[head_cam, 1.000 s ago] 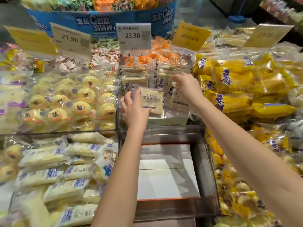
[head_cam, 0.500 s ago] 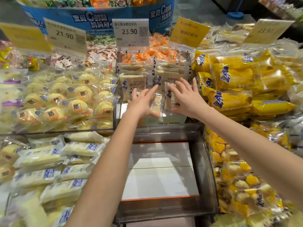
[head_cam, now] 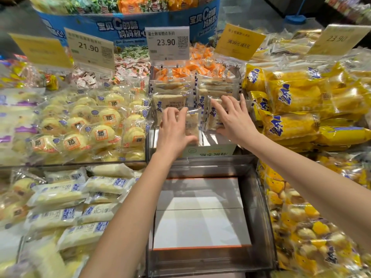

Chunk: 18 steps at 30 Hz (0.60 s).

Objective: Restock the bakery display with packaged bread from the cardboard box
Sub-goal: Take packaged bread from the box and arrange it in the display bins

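Nearest, one clear bin [head_cam: 259, 207] shows its white floor, open between its walls. Beyond its far edge two bread packets stand upright on a printed box [head_cam: 212, 151]. The left hand [head_cam: 173, 131] lies on the left packet [head_cam: 191, 125] with bent fingers, clamping or not I cannot tell; the right hand [head_cam: 234, 120] presses the right packet [head_cam: 213, 117] with straight, spread fingers.

Clear-wrapped bread packs [head_cam: 170, 102] upright in two rows atop a pale printed cardboard box [head_cam: 212, 151]

L hand [head_cam: 174, 133] bare | R hand [head_cam: 233, 119] bare | forearms bare to frame edge | nails plain
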Tool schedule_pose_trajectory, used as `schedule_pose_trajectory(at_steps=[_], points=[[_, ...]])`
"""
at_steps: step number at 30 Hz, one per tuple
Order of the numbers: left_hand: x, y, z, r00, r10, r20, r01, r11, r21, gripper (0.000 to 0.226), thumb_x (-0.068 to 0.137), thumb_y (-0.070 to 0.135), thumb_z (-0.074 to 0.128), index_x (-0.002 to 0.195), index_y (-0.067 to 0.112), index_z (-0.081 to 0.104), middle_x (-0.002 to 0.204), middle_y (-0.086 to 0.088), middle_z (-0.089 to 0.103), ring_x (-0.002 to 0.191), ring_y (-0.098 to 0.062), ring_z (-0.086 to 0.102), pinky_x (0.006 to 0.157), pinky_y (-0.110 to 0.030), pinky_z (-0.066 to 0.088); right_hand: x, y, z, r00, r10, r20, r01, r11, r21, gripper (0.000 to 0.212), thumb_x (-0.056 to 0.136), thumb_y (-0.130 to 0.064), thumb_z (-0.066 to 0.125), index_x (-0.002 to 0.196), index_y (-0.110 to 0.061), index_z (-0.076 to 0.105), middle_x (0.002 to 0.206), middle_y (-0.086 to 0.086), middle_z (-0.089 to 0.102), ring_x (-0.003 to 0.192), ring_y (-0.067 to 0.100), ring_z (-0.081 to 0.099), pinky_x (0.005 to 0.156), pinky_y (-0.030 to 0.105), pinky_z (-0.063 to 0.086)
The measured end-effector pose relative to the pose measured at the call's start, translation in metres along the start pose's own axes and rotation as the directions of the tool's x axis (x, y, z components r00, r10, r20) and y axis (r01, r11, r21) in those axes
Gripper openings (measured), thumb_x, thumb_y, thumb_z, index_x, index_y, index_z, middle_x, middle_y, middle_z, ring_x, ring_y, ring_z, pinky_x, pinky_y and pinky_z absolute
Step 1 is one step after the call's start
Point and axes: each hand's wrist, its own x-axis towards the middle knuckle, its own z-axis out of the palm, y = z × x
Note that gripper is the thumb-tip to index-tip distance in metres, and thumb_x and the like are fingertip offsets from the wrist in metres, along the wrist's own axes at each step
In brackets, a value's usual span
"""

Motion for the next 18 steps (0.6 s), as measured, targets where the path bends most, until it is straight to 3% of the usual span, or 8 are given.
schedule_pose_trajectory(at_steps=[3, 6, 8, 11, 14, 18], points=[[0.015, -0.007, -0.003, 0.992, -0.028, -0.123, 0.032, 0.999, 0.027, 0.077, 0.08, 0.032, 0.078, 0.144, 0.02, 0.036, 0.139, -0.013, 0.033, 0.135, -0.027, 0.025, 0.095, -0.04, 0.051, 0.006, 0.002, 0.002, 0.999, -0.051, -0.019, 0.05, 0.999, -0.009, 0.098, 0.075, -0.028, 0.082, 0.154, -0.014, 0.026, 0.147, 0.028, 0.037, 0.139, 0.043, 0.031, 0.117, 0.06, 0.008], [0.026, -0.018, 0.003, 0.991, -0.038, -0.127, 0.049, 0.995, 0.083, 0.077, 0.086, 0.03, 0.073, 0.15, 0.027, 0.029, 0.152, -0.015, 0.024, 0.149, -0.032, 0.008, 0.119, -0.054, 0.023, 0.015, 0.003, 0.006, 0.993, -0.107, -0.044, 0.105, 0.993, -0.051, 0.098, 0.072, -0.027, 0.085, 0.152, -0.013, 0.032, 0.143, 0.027, 0.043, 0.135, 0.044, 0.038, 0.116, 0.06, 0.016], [0.028, -0.021, 0.007, 0.991, -0.003, -0.131, 0.023, 0.988, 0.153, 0.077, 0.089, 0.031, 0.069, 0.152, 0.03, 0.026, 0.16, -0.015, 0.017, 0.151, -0.032, 0.0, 0.121, -0.057, 0.009, 0.022, 0.001, 0.009, 0.989, -0.138, -0.061, 0.133, 0.989, -0.068, 0.097, 0.071, -0.028, 0.086, 0.151, -0.014, 0.033, 0.141, 0.026, 0.045, 0.133, 0.044, 0.04, 0.115, 0.06, 0.018], [0.026, -0.021, 0.009, 0.998, 0.062, 0.0, -0.06, 0.961, 0.27, 0.089, 0.089, 0.046, 0.064, 0.157, 0.034, 0.007, 0.165, -0.012, -0.007, 0.151, -0.032, -0.013, 0.117, -0.061, -0.004, 0.026, -0.003, 0.015, 0.982, -0.175, -0.07, 0.17, 0.982, -0.08, 0.094, 0.076, -0.029, 0.082, 0.153, -0.016, 0.03, 0.146, 0.024, 0.042, 0.136, 0.044, 0.038, 0.116, 0.06, 0.017], [0.028, -0.024, 0.011, 0.992, 0.093, 0.086, -0.119, 0.919, 0.377, 0.098, 0.085, 0.058, 0.061, 0.156, 0.036, -0.003, 0.163, -0.008, -0.021, 0.148, -0.034, -0.022, 0.114, -0.067, -0.004, 0.029, -0.003, 0.019, 0.98, -0.185, -0.076, 0.179, 0.98, -0.086, 0.093, 0.075, -0.029, 0.082, 0.152, -0.015, 0.033, 0.148, 0.025, 0.041, 0.135, 0.045, 0.04, 0.114, 0.062, 0.022], [0.038, -0.02, 0.016, 0.998, 0.058, 0.0, -0.053, 0.91, 0.411, 0.103, 0.085, 0.052, 0.067, 0.154, 0.041, -0.008, 0.164, -0.006, -0.015, 0.149, -0.036, -0.017, 0.112, -0.07, 0.0, 0.034, -0.002, 0.018, 0.986, -0.159, -0.04, 0.156, 0.986, -0.064, 0.089, 0.079, -0.027, 0.079, 0.153, -0.015, 0.031, 0.15, 0.026, 0.037, 0.137, 0.047, 0.035, 0.114, 0.062, 0.018]])
